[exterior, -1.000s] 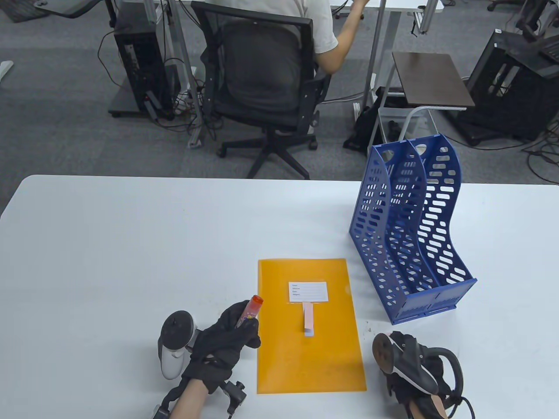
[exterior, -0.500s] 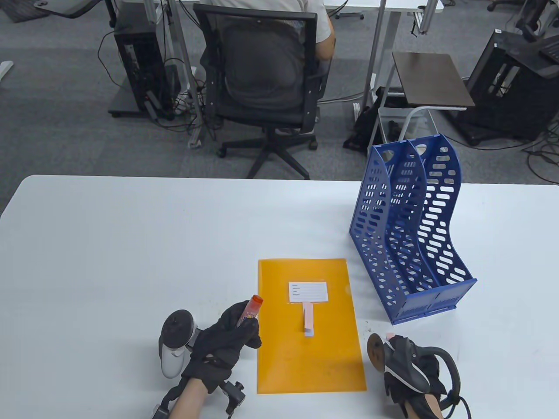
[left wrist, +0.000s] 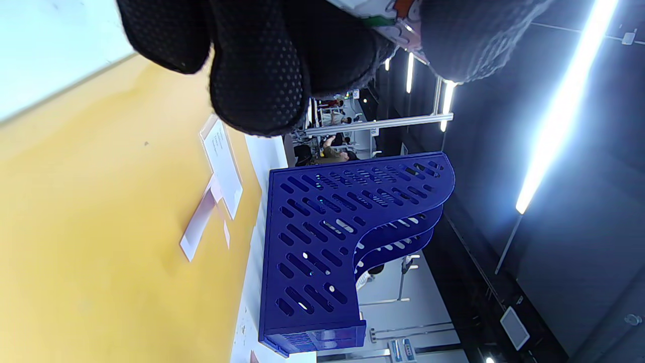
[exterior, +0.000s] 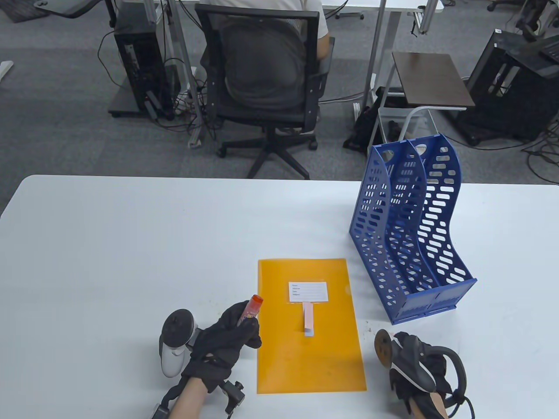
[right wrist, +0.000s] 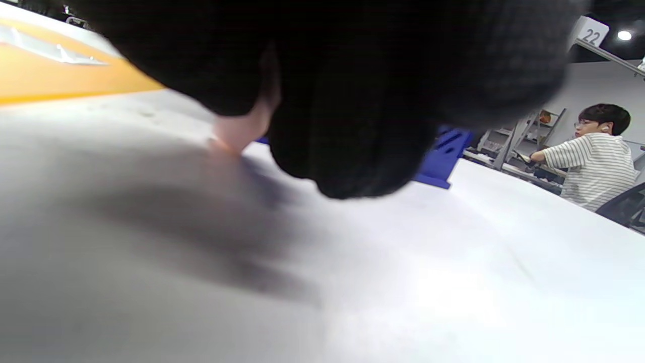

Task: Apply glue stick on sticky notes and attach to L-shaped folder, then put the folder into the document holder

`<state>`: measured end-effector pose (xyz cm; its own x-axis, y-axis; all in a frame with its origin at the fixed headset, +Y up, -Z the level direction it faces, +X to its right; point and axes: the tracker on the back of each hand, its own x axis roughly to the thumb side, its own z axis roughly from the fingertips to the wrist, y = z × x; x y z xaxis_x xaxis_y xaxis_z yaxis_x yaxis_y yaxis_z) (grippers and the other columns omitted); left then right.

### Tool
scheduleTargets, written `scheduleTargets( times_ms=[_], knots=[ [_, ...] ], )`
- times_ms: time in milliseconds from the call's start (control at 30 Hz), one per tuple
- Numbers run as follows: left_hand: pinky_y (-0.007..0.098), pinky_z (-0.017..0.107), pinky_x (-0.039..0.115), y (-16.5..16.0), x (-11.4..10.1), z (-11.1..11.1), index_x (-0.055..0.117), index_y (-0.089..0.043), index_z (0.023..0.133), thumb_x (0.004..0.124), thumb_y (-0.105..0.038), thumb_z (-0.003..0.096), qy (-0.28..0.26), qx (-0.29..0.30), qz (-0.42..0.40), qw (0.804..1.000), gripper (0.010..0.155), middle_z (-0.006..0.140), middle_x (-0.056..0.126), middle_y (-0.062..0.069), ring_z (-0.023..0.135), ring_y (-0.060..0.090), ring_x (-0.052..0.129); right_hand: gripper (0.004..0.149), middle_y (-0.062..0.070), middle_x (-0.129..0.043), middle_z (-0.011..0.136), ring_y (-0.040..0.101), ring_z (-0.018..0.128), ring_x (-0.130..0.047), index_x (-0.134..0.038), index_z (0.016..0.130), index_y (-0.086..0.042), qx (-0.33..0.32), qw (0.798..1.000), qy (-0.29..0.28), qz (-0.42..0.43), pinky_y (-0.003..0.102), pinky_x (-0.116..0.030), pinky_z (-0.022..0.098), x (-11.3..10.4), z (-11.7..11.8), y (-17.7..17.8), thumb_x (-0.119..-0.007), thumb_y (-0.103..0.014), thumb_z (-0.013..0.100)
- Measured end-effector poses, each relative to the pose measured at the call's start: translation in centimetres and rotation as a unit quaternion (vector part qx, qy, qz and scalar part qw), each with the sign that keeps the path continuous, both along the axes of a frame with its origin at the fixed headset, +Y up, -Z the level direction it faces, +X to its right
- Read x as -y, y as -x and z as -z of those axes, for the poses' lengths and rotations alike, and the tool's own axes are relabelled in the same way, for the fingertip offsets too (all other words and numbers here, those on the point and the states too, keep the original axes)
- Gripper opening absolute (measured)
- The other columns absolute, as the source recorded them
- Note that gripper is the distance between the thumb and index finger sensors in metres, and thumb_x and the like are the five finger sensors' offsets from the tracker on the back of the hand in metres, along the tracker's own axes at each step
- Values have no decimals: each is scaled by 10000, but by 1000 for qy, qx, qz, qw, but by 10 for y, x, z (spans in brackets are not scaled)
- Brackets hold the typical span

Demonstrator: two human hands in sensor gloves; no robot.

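My left hand [exterior: 225, 338] is curled round the glue stick [exterior: 250, 310], which points up and away from me with its red cap [exterior: 257, 299] clear of my fingers. That hand sits near the front edge of the worktop [exterior: 131, 244], just beside the left edge of the folder [exterior: 310, 349]. In the left wrist view my gloved fingers [left wrist: 259, 65] hang in from the top with a bit of the stick's printed label [left wrist: 388, 20] showing between them.

The orange folder lies flat near the front edge, about mid-width of the worktop. A white label [exterior: 308, 291] sits on its upper half, and a narrow pink sticky note [exterior: 308, 321] lies on the folder just below the label, its far end touching the label's lower edge.

My right hand [exterior: 419, 371] rests on the worktop just right of the folder's lower right corner. The tracker covers it from above, and in the right wrist view it is only a dark blur, so I cannot tell whether the fingers are curled or holding anything.

The blue holder [exterior: 410, 231] stands upright towards the right side of the worktop, apart from the folder's right edge, with two compartments.
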<state>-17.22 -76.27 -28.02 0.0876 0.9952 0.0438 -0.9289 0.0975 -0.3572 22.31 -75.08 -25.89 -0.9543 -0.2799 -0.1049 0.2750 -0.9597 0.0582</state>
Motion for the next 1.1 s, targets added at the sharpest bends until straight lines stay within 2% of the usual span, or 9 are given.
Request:
scheduleTargets(
  times_ms=[267,500,633,733,933,1033,1100],
  knots=[
    [606,644,686,0,0,0,595,-233,1038,759,-513,527,4,3,-1,1000,606,795,870,53,656,286,957,436,91,-999,573,209,294,-1044,-895,748,-115,15,999,-40,11,384,-889,212,-7,-2,-11,-867,-443,462],
    [608,644,686,0,-1,1,616,-271,1034,776,-519,521,0,2,3,1000,592,806,872,61,660,287,957,403,82,-1006,534,197,253,-1032,-917,722,-128,4,996,-78,39,377,-880,186,-12,-2,-15,-880,-425,453],
    [614,665,655,2,-2,0,595,-314,1045,768,-531,519,-6,-15,17,1000,595,883,801,63,710,285,919,388,73,-1014,499,195,226,-1028,-942,703,-141,-12,994,-98,56,374,-876,168,-25,-1,-6,-898,-428,444],
    [616,674,635,2,-1,0,548,-281,1066,730,-512,540,2,-18,15,1000,603,925,735,72,728,280,890,386,67,-1014,477,185,205,-1022,-946,701,-135,-38,989,-101,97,366,-873,153,-35,0,11,-897,-423,449],
    [637,694,578,3,1,0,404,-205,1116,640,-431,566,16,-19,22,999,639,997,606,120,792,298,817,390,88,-993,554,188,251,-1017,-905,772,-130,-145,975,-27,163,363,-872,181,-41,3,86,-830,-376,480],
    [632,691,590,5,2,1,413,-212,1114,656,-421,563,16,-23,30,999,637,1000,635,83,774,291,835,384,89,-984,603,185,277,-1016,-897,798,-173,-223,958,29,180,361,-874,205,-36,-1,128,-819,-372,478],
    [619,679,624,6,2,1,377,-301,1113,665,-427,563,13,-28,33,999,633,962,716,73,722,288,881,379,88,-977,636,189,297,-1017,-927,786,-211,-273,938,76,200,366,-876,219,-30,-4,151,-844,-390,462]
  ],
)
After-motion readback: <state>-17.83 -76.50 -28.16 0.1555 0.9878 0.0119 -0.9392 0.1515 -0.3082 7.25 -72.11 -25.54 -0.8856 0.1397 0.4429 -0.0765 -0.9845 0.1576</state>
